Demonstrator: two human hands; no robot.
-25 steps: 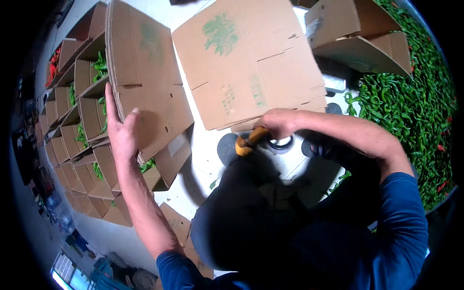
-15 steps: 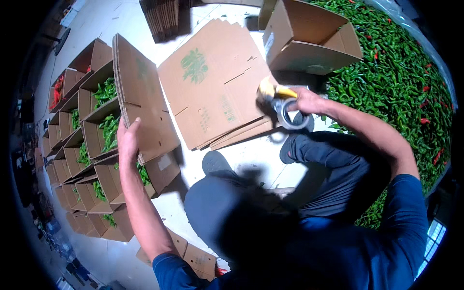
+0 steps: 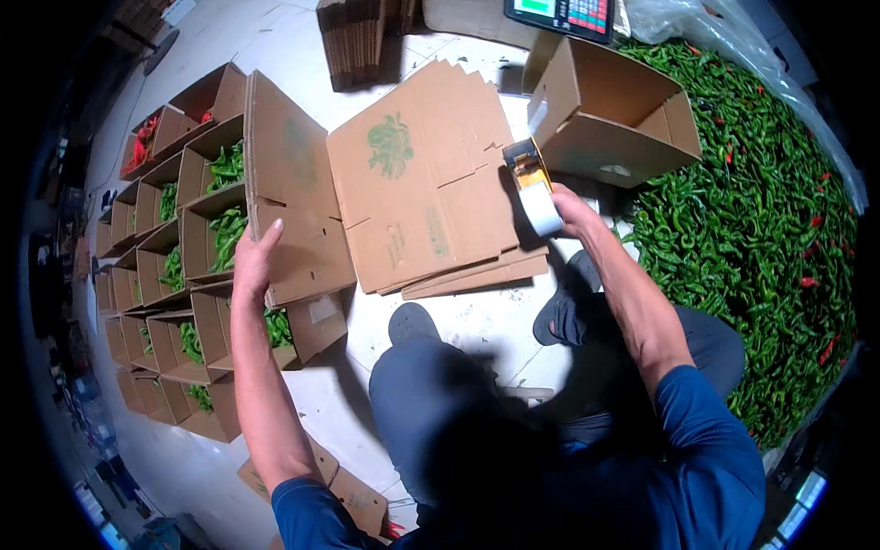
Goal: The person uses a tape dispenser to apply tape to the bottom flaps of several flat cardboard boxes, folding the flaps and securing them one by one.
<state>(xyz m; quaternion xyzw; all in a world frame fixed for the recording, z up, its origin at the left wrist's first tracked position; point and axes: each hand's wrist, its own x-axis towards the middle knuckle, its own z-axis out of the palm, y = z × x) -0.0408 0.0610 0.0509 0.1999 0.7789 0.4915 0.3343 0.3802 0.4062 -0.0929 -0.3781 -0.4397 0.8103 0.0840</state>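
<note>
My left hand (image 3: 253, 260) grips the near left edge of a flattened cardboard box (image 3: 298, 197), its thumb on the brown face. The cardboard stands tilted on its edge, against the open boxes at the left. In my right hand (image 3: 572, 213) is a tape dispenser (image 3: 532, 188) with a yellow body and a wide roll of tape; the fingers under it are partly hidden. Between my hands, on the floor, lies a fanned stack of flat cardboard boxes (image 3: 412, 211) with a green plant print. The dispenser hangs over the stack's right edge.
Rows of open boxes (image 3: 206, 275) with green peppers stand at the left; one box (image 3: 139, 168) holds red ones. A large heap of green chillies (image 3: 742, 247) fills the right. An open carton (image 3: 614, 133) stands beside it, near a scale (image 3: 587, 16). Folded cardboard (image 3: 351, 46) stands at the back.
My right hand has turned the tape dispenser, so its roll now points toward me and its head away. My right elbow has come inward. The left hand keeps its hold on the cardboard.
</note>
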